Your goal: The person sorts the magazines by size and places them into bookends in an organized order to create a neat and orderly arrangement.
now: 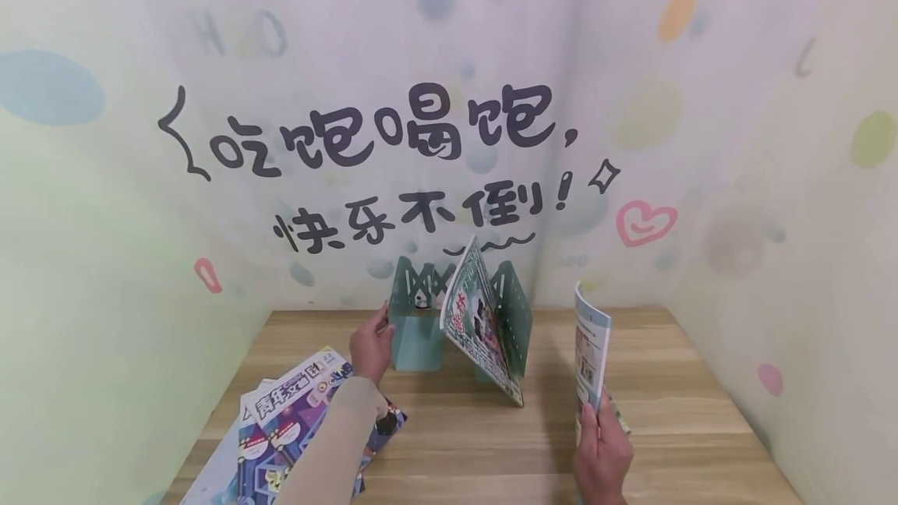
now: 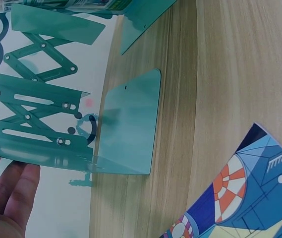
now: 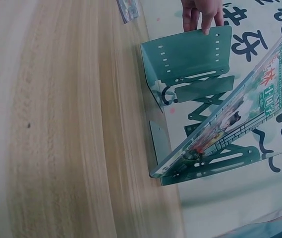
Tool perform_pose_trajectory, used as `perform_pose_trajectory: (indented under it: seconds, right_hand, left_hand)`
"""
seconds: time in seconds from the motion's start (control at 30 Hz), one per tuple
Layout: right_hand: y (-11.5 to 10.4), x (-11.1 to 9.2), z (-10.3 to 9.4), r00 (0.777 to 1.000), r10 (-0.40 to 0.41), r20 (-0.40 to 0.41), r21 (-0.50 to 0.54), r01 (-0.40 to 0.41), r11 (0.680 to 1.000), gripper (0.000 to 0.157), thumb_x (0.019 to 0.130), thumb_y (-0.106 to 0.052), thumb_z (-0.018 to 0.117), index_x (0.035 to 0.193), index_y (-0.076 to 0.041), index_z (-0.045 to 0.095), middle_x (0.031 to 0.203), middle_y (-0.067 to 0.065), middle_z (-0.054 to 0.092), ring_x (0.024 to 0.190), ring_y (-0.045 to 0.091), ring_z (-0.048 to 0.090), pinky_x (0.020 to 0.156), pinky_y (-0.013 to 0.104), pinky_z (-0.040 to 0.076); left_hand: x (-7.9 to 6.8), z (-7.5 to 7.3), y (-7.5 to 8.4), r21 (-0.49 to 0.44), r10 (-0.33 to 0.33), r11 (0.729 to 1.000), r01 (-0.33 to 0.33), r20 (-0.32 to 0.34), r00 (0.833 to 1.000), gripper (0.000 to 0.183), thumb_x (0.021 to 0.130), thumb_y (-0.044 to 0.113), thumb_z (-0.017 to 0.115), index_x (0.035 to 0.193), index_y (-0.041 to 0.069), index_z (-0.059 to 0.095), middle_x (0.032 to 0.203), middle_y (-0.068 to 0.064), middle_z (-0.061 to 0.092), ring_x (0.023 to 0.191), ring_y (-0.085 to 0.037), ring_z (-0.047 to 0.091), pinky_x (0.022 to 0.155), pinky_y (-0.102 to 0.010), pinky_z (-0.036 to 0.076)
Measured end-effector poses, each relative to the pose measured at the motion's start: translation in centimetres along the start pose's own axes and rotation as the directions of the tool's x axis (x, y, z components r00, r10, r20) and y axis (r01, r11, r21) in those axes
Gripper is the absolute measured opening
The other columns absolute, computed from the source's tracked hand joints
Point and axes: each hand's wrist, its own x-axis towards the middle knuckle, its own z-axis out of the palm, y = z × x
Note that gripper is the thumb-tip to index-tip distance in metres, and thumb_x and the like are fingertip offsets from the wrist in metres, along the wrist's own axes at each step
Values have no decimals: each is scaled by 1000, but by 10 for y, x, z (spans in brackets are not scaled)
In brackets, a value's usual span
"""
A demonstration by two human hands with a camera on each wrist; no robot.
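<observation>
A green metal expandable bookend (image 1: 417,341) with crisscross bars stands at the back of the table. My left hand (image 1: 370,345) pinches the upright plate at its left end; in the left wrist view the thumb and fingers (image 2: 24,191) lie on either side of the plate. One magazine (image 1: 477,326) leans tilted inside the bookend, near its right end plate. Off to the right, my right hand (image 1: 603,454) grips another magazine (image 1: 592,341), held upright with its edge towards me. Only a corner of that held magazine (image 3: 274,229) shows in the right wrist view.
Several magazines (image 1: 302,419) lie fanned in an overlapping pile at the table's left, partly under my left forearm. The wooden table (image 1: 533,450) meets a printed fabric backdrop (image 1: 393,61) behind the bookend, with more fabric on both sides.
</observation>
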Motion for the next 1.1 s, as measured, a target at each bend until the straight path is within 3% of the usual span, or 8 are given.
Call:
perform_pose_trajectory:
  seconds: [0.33,0.7,1.0,1.1]
  right_hand:
    - [-10,3,0,999,-22,-38,28,23,999,45,80,18,59,123,5,63,111,29,65,112,-2,56,91,9,43]
    - [-28,8,0,1000,-17,-24,60,19,998,46,80,20,56,124,6,62,112,30,64,113,1,57,91,11,43]
    - [-76,26,-3,999,-39,-12,113,41,993,46,79,25,51,123,13,58,109,37,60,116,2,56,92,13,44]
    - [-83,27,-3,999,-38,-1,124,38,992,47,79,26,51,124,13,58,110,37,60,115,2,56,91,13,44]
  left_hand:
    - [0,1,-2,9,5,1000,-5,-5,1000,50,92,1,62,139,13,52,132,-14,58,113,-33,61,88,-40,54]
    - [1,2,-2,6,-5,1000,5,9,1000,49,94,3,61,140,13,51,133,-13,58,115,-32,60,89,-39,53]
    - [0,1,-2,0,-20,1000,20,23,1000,47,95,4,61,140,11,51,133,-12,58,116,-32,59,91,-41,52]
    - [0,1,-2,-1,-16,1000,16,21,1000,47,95,4,61,140,12,51,133,-12,58,117,-32,59,91,-40,53]
